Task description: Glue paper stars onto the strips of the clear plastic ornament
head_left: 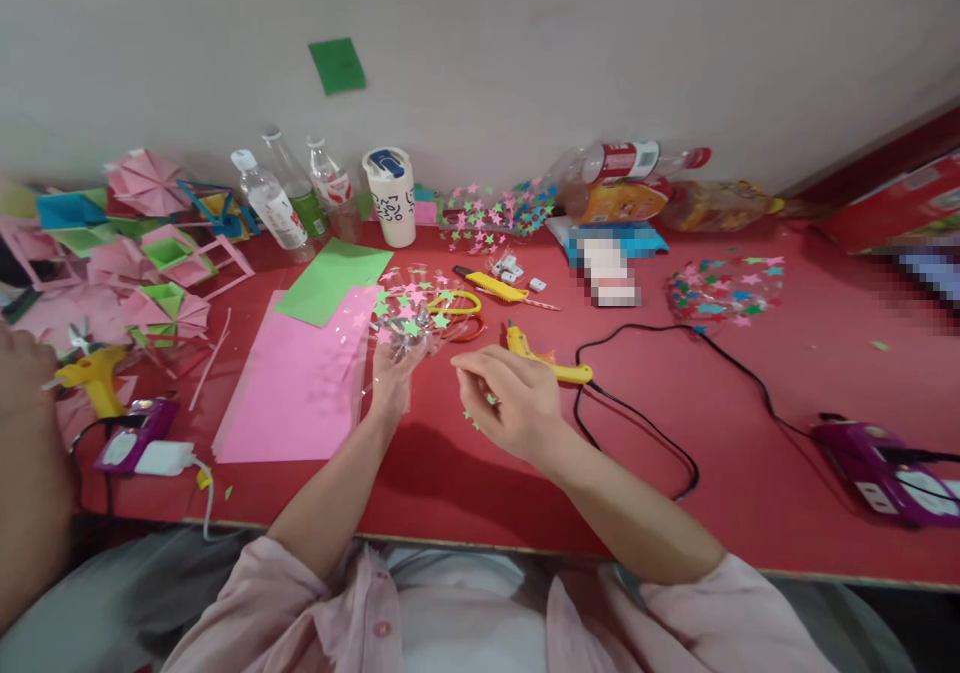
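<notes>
Plastic (401,296) with stars (412,328) sits held in left hand (390,373), right hand (517,400) half-curled, contents unclear, seemingly mid-decorating, next touch needing steadiness.

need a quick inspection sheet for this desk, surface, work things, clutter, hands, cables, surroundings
Surface: red table, small star pieces and scraps scattered on it.
Work things: clear star-dotted plastic piece, held up; yellow glue gun lying just beyond the right hand.
Clutter: pink paper partly under green paper; yellow cutter; papercraft pieces heaped at left.
Hands: left hand holds the plastic piece; right is apart from it, fingers bent, cannot tell whether it holds anything small.
Cables: black cable loops across the table toward a purple power strip.
Surroundings: pale wall behind; another person's arm at the left edge.
</notes>
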Tool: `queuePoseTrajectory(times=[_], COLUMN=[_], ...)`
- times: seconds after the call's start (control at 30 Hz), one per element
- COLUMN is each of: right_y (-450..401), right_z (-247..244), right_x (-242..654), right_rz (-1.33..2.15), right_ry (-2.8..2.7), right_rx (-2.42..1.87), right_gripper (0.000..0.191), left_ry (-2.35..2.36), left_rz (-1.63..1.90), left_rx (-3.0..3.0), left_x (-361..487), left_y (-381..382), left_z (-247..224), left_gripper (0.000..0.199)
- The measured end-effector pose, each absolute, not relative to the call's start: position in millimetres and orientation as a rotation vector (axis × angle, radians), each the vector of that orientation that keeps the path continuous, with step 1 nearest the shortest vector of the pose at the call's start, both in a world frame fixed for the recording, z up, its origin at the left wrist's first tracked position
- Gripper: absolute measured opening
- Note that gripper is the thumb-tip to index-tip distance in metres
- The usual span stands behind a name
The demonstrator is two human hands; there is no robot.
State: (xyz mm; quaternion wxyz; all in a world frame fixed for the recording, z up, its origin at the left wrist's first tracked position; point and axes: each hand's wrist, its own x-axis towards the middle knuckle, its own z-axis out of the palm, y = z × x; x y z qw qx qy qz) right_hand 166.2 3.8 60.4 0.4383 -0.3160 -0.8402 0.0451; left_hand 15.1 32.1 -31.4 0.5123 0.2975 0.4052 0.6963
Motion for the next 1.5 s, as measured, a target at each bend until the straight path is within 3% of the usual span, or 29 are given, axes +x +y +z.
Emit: queuePoseTrajectory(times=[0.3,0.6,0.9,1.5], right_y=[8,12,12,12], right_z=[36,33,32,32], right_x=[151,153,153,153], right_rz=[0.254,0.265,0.121,0.289], right_ry=[-2.152,-2.134,-2.1,-2.107], right_rx=[-1.056,-0.994,-0.99,-1.01], right_gripper=[0.024,0.018,0.014,0.017], left_ry=[0.969,0.929,0.849,0.949], left_rz=[1.692,1.673,1.675,1.664], left_rx=[0.682,0.761,0.808,0.802], left_x=[18,19,19,18], left_y=[29,26,25,25], left_z=[-34,-37,-33,-37], left_gripper=[0.033,0.037,0.031,0.033])
